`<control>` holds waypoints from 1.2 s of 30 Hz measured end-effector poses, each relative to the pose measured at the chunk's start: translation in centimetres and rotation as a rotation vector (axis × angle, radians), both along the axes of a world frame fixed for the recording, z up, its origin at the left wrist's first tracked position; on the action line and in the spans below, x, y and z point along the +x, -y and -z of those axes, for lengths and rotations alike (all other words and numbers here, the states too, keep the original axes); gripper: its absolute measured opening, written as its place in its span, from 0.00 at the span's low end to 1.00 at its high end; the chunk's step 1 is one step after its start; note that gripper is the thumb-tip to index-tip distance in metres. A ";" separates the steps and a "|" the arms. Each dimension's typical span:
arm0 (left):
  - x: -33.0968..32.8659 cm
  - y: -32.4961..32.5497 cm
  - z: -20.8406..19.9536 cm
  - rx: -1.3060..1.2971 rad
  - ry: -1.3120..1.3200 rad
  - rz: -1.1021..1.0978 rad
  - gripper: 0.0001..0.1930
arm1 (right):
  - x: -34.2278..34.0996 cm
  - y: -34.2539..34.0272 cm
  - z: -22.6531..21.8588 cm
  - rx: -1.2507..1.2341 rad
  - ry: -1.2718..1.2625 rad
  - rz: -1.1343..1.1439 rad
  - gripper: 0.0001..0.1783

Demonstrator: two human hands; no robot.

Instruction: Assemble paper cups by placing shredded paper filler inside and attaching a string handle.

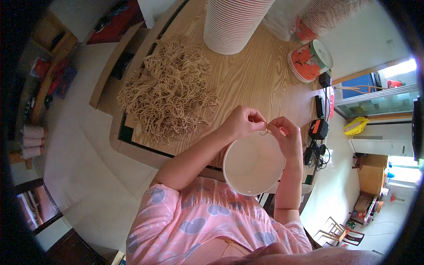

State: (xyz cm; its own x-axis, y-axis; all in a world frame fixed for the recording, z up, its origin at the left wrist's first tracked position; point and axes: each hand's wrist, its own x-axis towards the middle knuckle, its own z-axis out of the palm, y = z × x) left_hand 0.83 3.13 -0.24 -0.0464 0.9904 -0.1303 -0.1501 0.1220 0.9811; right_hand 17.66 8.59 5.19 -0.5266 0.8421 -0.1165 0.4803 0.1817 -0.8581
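Head view: pinching thin cord [264, 133] between thumb and finger of both left hand [245, 124] and right hand [286, 133], tips almost meeting, at far rim of white tub [254, 167]; can't tell if threaded. Tub at table's [251, 84] near edge, mouth up, probably for a clear look at rim. Cord pile [170, 90] on near-left corner, likely for easy reach. Nested tubs [234, 24] toward far edge, likely saving space.
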 end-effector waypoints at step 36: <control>0.0 0.1 0.3 -0.035 0.196 -0.012 0.05 | -0.2 0.6 0.4 0.090 -0.125 0.032 0.04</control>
State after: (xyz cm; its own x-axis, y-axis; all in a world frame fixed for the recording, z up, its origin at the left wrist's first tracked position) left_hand 0.85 3.01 -0.51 -0.0289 0.9846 -0.1725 -0.3399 0.1526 0.9280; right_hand 17.46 7.95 4.78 -0.5052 0.8626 0.0248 0.3778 0.2469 -0.8923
